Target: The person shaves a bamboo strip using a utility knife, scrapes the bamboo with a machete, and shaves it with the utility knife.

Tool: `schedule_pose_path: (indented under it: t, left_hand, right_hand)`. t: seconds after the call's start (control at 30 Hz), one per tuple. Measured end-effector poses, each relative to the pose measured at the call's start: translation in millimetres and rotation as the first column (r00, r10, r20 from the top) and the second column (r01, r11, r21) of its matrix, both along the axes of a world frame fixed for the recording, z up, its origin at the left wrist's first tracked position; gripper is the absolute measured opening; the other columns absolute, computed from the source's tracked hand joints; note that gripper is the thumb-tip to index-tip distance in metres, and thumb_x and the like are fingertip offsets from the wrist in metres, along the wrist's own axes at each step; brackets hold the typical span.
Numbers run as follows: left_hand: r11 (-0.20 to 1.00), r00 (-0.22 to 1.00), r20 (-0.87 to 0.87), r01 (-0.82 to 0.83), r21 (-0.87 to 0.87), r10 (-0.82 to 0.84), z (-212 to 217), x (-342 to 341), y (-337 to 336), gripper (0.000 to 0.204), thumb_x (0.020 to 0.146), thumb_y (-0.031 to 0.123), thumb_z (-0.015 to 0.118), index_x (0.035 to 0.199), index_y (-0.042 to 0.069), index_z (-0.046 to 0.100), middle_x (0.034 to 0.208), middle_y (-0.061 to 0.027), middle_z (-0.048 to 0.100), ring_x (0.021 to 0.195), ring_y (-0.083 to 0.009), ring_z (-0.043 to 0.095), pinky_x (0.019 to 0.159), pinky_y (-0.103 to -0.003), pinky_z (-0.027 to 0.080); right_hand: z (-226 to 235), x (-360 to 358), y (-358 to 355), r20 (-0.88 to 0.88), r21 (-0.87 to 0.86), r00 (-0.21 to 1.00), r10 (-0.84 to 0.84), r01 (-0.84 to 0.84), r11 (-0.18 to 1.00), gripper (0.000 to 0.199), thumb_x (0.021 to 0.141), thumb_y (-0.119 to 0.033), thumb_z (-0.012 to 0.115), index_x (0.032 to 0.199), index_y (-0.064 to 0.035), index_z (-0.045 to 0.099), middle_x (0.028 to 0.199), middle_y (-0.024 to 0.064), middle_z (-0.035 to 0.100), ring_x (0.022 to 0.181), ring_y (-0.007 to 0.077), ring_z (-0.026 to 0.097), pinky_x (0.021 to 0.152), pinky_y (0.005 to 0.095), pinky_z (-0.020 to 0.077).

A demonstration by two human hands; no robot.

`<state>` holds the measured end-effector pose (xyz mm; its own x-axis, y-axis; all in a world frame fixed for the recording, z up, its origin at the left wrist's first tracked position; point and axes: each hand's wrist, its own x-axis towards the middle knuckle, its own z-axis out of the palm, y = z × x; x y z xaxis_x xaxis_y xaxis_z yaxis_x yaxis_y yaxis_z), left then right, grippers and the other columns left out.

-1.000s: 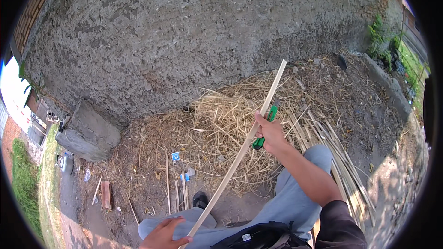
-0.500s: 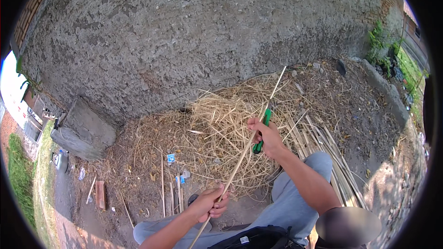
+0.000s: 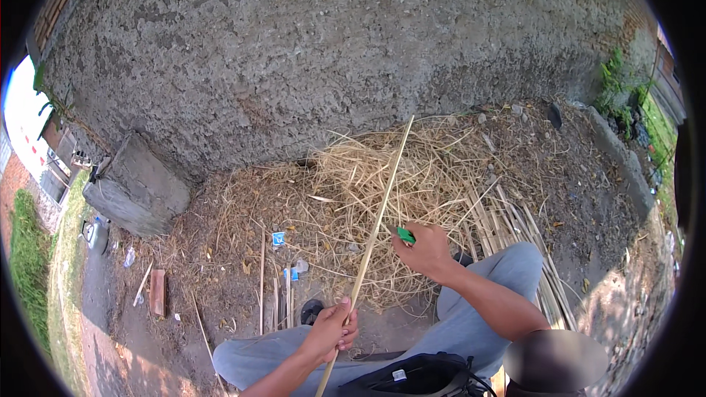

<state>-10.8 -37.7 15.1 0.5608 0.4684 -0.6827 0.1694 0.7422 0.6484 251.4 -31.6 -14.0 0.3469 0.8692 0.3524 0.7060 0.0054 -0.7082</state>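
Head view, looking down: a seated person in grey trousers faces a rough grey plastered wall [image 3: 331, 51]. The left hand [image 3: 332, 329], which a second ago was low at the picture's edge, has risen and is now closed around the lower part of a long, thin, pale bamboo strip [image 3: 379, 217] slanting up toward the wall. The right hand [image 3: 425, 250] has dropped off the strip and is clenched on a green-handled tool [image 3: 405, 234] just beside it. Under the strip lies a heap of dry straw-coloured shavings [image 3: 412, 176]. A bundle of split bamboo sticks [image 3: 507, 220] hems the right knee; a grey concrete block [image 3: 136, 191] stands well apart, left.
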Motion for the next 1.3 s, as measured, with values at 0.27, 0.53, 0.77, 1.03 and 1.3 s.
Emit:
schedule_pose_path:
  t: [0.27,0.53,0.77,1.03,1.3]
  left_hand:
    - [0.994,0.996,0.020,-0.093,0.064,0.092,-25.9,8.4,-8.2,0.043,0.105,0.047,0.035,0.083,0.011,0.042,0.057,0.0048,0.029,0.043,-0.0062,0.027,0.038,-0.024,0.022]
    - [0.990,0.994,-0.074,-0.069,0.122,0.078,-28.1,14.7,-14.9,0.045,0.105,0.049,0.033,0.079,0.012,0.039,0.057,0.0062,0.027,0.042,-0.0062,0.024,0.038,-0.026,0.020]
    - [1.000,0.996,-0.092,-0.017,0.002,0.017,-31.3,7.3,-11.2,0.044,0.105,0.048,0.033,0.077,0.014,0.037,0.057,0.0066,0.027,0.043,-0.0066,0.022,0.039,-0.028,0.017]
    - [0.999,0.986,-0.165,-0.035,0.013,0.037,-20.7,11.1,-10.7,0.044,0.105,0.047,0.030,0.078,0.013,0.037,0.057,0.0049,0.028,0.042,-0.0080,0.022,0.038,-0.028,0.019]
    - [0.986,0.967,-0.196,0.164,-0.013,-0.163,-24.0,-7.9,-27.9,0.047,0.107,0.044,0.028,0.073,0.012,0.036,0.055,0.0043,0.028,0.039,-0.0087,0.025,0.036,-0.029,0.023]
  right_hand:
    - [-12.7,-7.5,21.4,0.331,-0.232,0.942,0.060,0.019,0.973,0.018,0.080,-0.021,0.063,0.076,-0.0036,0.064,0.059,0.0172,0.063,0.051,0.0350,0.063,0.050,0.0457,0.0509]
    - [-33.8,-16.8,31.0,0.484,-0.291,0.868,0.107,0.045,0.956,0.012,0.082,-0.012,0.058,0.077,-0.0031,0.064,0.065,0.0186,0.066,0.060,0.0355,0.068,0.054,0.0471,0.0535]
    - [-53.5,-11.6,39.7,0.476,-0.320,0.870,0.127,0.037,0.947,0.010,0.081,-0.011,0.059,0.078,-0.0036,0.065,0.068,0.0180,0.068,0.063,0.0349,0.070,0.055,0.0455,0.0549]
    - [-77.3,-2.6,61.6,0.495,-0.395,0.854,0.162,0.056,0.917,0.010,0.083,-0.009,0.058,0.078,-0.0032,0.065,0.075,0.0195,0.068,0.070,0.0351,0.070,0.057,0.0445,0.0552]
    - [-87.6,46.2,53.1,0.478,-0.486,0.878,0.031,0.235,0.842,0.013,0.085,-0.008,0.059,0.083,-0.0010,0.069,0.081,0.0206,0.069,0.078,0.0349,0.071,0.069,0.0439,0.0566]
